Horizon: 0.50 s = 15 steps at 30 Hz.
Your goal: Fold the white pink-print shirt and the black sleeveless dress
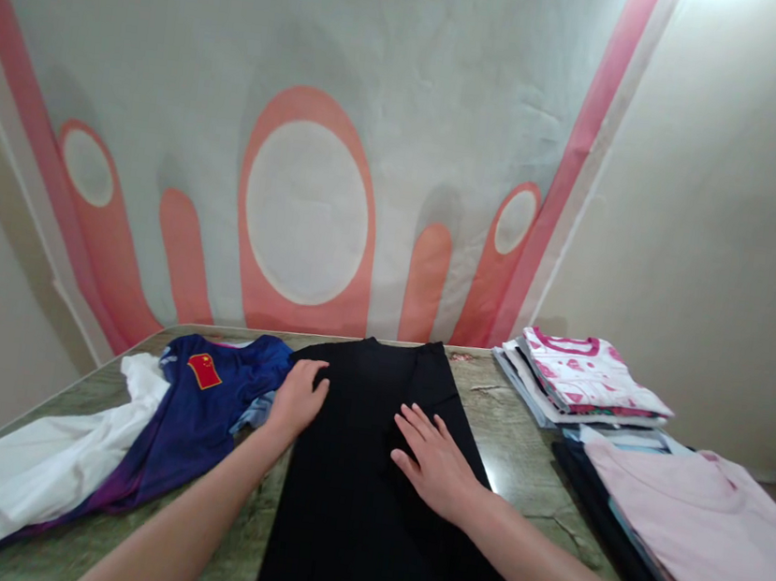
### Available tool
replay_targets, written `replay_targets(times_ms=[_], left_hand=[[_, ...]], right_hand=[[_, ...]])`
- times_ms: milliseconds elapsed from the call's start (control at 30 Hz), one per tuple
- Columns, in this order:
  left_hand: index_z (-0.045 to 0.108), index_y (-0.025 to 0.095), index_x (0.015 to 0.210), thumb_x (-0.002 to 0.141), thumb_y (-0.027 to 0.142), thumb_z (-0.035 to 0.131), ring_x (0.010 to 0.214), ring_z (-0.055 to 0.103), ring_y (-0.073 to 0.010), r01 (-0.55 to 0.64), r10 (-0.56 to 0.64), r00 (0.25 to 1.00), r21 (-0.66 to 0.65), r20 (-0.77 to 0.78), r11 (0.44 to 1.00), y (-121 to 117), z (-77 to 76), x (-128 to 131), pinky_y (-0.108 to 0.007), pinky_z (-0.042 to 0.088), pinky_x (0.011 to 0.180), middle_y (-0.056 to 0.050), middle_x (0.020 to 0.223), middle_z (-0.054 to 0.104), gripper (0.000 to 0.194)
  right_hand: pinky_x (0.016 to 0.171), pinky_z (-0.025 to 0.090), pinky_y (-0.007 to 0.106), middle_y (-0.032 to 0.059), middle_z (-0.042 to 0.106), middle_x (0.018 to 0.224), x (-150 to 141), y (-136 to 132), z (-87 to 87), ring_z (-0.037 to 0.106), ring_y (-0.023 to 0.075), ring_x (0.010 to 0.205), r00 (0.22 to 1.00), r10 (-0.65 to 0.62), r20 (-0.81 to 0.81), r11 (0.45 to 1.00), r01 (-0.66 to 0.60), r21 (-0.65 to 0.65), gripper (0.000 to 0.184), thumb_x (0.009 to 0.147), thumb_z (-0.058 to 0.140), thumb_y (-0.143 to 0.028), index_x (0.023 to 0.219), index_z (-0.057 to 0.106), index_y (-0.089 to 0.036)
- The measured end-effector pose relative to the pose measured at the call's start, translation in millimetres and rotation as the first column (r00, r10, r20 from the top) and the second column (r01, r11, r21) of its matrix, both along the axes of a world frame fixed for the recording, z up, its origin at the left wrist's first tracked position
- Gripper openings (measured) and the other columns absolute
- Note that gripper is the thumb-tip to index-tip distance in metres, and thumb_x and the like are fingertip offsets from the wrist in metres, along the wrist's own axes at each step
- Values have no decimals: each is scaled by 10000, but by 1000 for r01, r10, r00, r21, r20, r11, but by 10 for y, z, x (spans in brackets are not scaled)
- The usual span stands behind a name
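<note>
A long black garment (pixel 365 476) lies spread lengthwise on the table in front of me, reaching almost to the far edge; whether it is a shirt or trousers I cannot tell. My left hand (pixel 300 398) rests at its upper left edge, fingers slightly bent, the thumb apart from them. On the right half of the cloth my right hand (pixel 434 456) lies flat, palm down, with its fingers spread. Neither hand appears to grip the fabric. Part of the garment is hidden under my right forearm.
Loose at the left are a dark blue shirt (pixel 216 420) with a red flag patch and a white garment (pixel 49 456). On the right stand two folded stacks, one topped by a pink-and-white patterned top (pixel 590 372), the nearer by a pale pink shirt (pixel 705 527). A wall (pixel 485 76) rises behind the table.
</note>
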State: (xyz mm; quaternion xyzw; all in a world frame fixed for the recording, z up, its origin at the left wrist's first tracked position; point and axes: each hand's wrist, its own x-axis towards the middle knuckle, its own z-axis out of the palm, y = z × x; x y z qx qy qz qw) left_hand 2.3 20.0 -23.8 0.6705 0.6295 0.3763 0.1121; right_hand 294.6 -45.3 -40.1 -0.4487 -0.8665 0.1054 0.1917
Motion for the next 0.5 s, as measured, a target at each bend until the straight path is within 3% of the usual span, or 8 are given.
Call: replay_targets(times_ms=[67, 167, 367, 500], left_hand=[[588, 168, 1077, 776, 176, 619, 1056, 609, -229, -147, 202, 937, -202, 285, 968, 120, 87, -187, -377, 460, 971, -95, 1064, 630, 303], [551, 138, 990, 756, 183, 654, 798, 670, -206, -163, 340, 832, -393, 439, 905, 277, 136, -325, -335, 559, 739, -59, 794, 631, 259], [516, 154, 784, 753, 275, 694, 538, 608, -143, -185, 432, 774, -487, 463, 853, 539, 150, -229, -244, 521, 498, -8, 630, 543, 218], [495, 165, 746, 775, 312, 665, 483, 560, -130, -254, 452, 813, -476, 367, 842, 664, 178, -133, -220, 462, 453, 6, 586, 513, 227]], right_hand=[[1152, 198, 493, 61, 342, 1518, 60, -48, -63, 236, 227, 1424, 1000, -7, -21, 1000, 6, -19, 515, 971, 357, -467, 1434, 398, -246], [1148, 228, 473, 78, 415, 1475, 114, -37, -162, 303, 221, 1397, 997, -29, -66, 999, 28, -15, 475, 976, 357, -423, 1389, 465, -215], [1151, 217, 488, 76, 455, 1445, 140, 12, -184, 329, 228, 1383, 996, 16, -90, 1000, -17, -11, 434, 953, 420, -369, 1352, 508, -224], [1160, 198, 474, 69, 445, 1454, 164, -16, -155, 334, 220, 1380, 995, 36, -98, 999, -38, -26, 431, 949, 424, -349, 1354, 504, -223]])
